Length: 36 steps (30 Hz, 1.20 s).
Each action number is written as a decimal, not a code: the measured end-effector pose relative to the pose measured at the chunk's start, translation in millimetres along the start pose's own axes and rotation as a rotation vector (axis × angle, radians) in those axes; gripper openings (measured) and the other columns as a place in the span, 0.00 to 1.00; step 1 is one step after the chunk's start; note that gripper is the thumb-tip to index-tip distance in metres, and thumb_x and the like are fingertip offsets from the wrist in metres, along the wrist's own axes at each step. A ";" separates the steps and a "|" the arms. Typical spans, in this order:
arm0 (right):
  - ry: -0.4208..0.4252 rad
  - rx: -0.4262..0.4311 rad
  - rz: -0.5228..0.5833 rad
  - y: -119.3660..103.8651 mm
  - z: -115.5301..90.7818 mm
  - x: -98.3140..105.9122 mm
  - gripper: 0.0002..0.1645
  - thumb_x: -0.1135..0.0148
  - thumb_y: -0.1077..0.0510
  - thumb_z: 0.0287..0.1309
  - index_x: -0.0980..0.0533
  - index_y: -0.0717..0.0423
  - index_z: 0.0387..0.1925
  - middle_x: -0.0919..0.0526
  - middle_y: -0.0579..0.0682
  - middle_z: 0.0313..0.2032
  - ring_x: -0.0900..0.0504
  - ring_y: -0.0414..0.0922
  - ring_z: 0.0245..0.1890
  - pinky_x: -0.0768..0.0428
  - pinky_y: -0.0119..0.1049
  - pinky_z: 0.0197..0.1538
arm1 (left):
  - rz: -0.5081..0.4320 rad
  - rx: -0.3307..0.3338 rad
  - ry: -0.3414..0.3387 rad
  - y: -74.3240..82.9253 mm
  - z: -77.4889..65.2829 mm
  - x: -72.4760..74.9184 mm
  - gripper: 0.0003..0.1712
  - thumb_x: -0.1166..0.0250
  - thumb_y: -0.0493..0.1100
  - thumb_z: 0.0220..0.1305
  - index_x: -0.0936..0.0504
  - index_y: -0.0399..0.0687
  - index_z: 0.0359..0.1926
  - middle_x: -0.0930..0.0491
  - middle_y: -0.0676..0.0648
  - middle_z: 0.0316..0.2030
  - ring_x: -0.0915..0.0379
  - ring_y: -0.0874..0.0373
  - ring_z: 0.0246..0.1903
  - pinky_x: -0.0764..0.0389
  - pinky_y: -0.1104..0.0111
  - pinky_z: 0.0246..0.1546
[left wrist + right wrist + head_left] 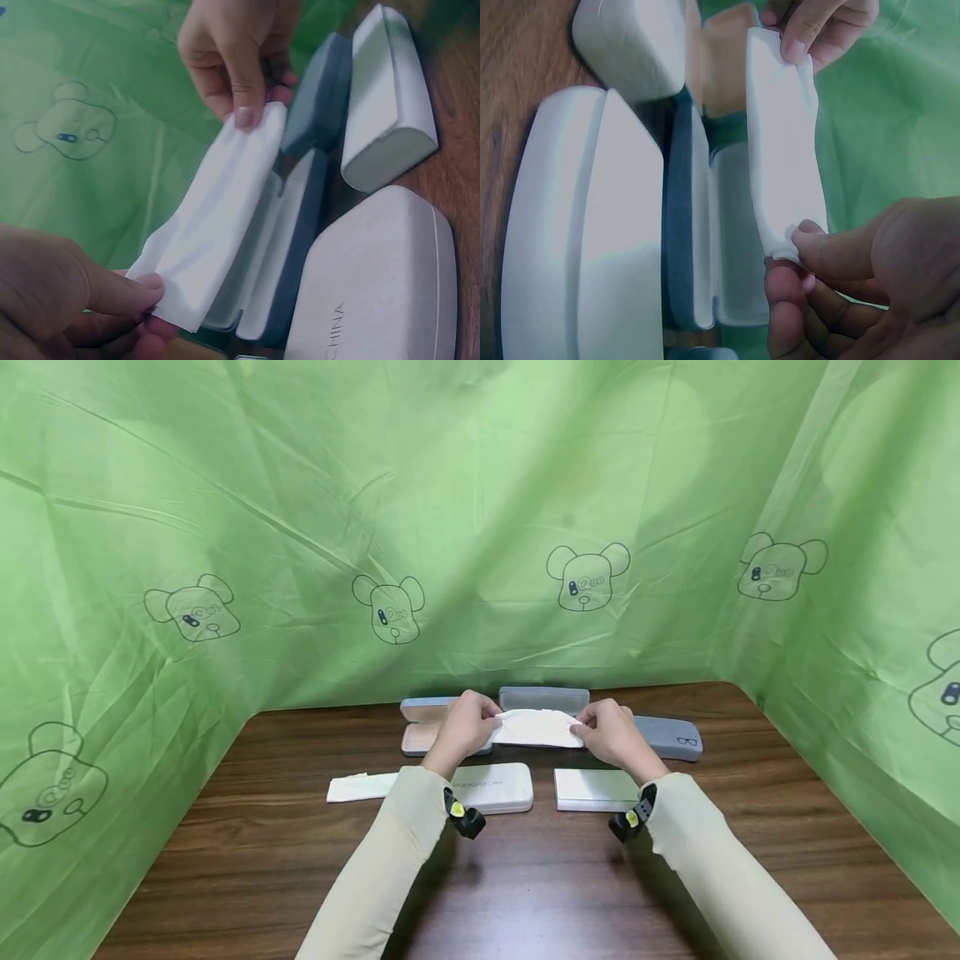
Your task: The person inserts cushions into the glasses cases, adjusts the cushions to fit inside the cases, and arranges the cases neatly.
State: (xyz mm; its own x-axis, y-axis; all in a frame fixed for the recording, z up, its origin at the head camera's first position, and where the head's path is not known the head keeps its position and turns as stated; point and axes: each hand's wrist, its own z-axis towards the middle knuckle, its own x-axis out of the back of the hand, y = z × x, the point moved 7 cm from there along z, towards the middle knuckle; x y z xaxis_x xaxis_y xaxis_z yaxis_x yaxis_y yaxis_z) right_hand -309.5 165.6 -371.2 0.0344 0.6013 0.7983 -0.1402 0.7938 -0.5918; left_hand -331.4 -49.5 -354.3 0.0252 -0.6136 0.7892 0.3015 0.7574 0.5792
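Note:
A folded white cloth [536, 728] is stretched flat between my two hands. My left hand [467, 727] pinches one end between thumb and fingers, and my right hand [611, 737] pinches the other end the same way. Right below the cloth, an open glasses case [739, 240] with a blue-grey shell and pale lining shows in the right wrist view. Its raised lid [544, 699] stands behind the cloth in the head view, while the cloth hides most of its base. Beside my left hand lies another open glasses case [417, 740] with a peach lining, partly covered by that hand.
A closed blue-grey case [675, 739] with a glasses mark lies right of my right hand. Nearer on the brown table [525, 893] are a white lettered case [495, 787], a white box-shaped case [592, 789] and another white cloth [360, 787]. Green fabric [480, 510] hangs behind.

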 end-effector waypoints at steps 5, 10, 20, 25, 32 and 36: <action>0.021 -0.016 -0.015 8.7 10.8 -1.1 0.07 0.38 0.55 0.55 0.19 0.54 0.27 0.22 0.46 0.23 0.28 0.49 0.33 0.31 0.41 0.35 | 0.095 0.017 0.029 1.8 11.0 -12.6 0.04 0.35 0.38 0.55 0.14 0.49 0.29 0.20 0.56 0.25 0.27 0.58 0.32 0.28 0.67 0.35; 0.048 -0.044 -0.021 21.0 21.9 -5.2 0.08 0.37 0.56 0.54 0.19 0.56 0.25 0.22 0.47 0.23 0.27 0.51 0.35 0.31 0.43 0.37 | 0.233 -0.016 0.052 9.4 20.6 -25.1 0.07 0.37 0.37 0.57 0.13 0.53 0.30 0.18 0.54 0.30 0.23 0.55 0.34 0.24 0.64 0.34; 0.060 -0.110 -0.073 36.9 38.5 -14.4 0.14 0.37 0.56 0.53 0.23 0.54 0.16 0.23 0.46 0.20 0.27 0.51 0.33 0.30 0.43 0.36 | 0.305 0.034 0.032 8.4 37.3 -45.9 0.25 0.46 0.33 0.61 0.40 0.52 0.09 0.26 0.50 0.18 0.32 0.57 0.19 0.34 0.63 0.14; 0.034 -0.127 -0.098 32.9 40.6 -16.9 0.18 0.37 0.55 0.54 0.26 0.53 0.12 0.26 0.45 0.16 0.27 0.50 0.30 0.31 0.41 0.33 | 0.345 0.028 0.051 5.7 38.5 -48.7 0.22 0.47 0.32 0.62 0.35 0.52 0.12 0.23 0.47 0.22 0.25 0.53 0.24 0.30 0.62 0.15; -0.037 -0.135 -0.160 31.3 45.2 -26.8 0.30 0.38 0.55 0.56 0.42 0.49 0.05 0.47 0.43 0.08 0.41 0.43 0.12 0.35 0.37 0.22 | 0.502 -0.062 0.041 13.1 38.2 -62.9 0.09 0.45 0.33 0.62 0.21 0.48 0.29 0.20 0.43 0.30 0.22 0.48 0.26 0.25 0.59 0.16; -0.070 -0.158 -0.207 32.1 46.7 -33.3 0.24 0.39 0.56 0.56 0.38 0.51 0.09 0.38 0.46 0.12 0.35 0.45 0.15 0.33 0.39 0.23 | 0.548 -0.074 0.018 12.9 38.4 -70.8 0.08 0.44 0.35 0.62 0.20 0.48 0.29 0.21 0.44 0.29 0.23 0.50 0.22 0.27 0.62 0.12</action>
State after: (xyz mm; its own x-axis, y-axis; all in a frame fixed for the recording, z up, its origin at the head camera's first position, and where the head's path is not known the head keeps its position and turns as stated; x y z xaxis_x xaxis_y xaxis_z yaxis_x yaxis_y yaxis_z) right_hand -361.4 166.8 -411.6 -0.0233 0.4215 0.9065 0.0193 0.9068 -0.4212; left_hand -366.0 12.3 -394.8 0.2139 -0.1378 0.9671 0.3060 0.9496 0.0677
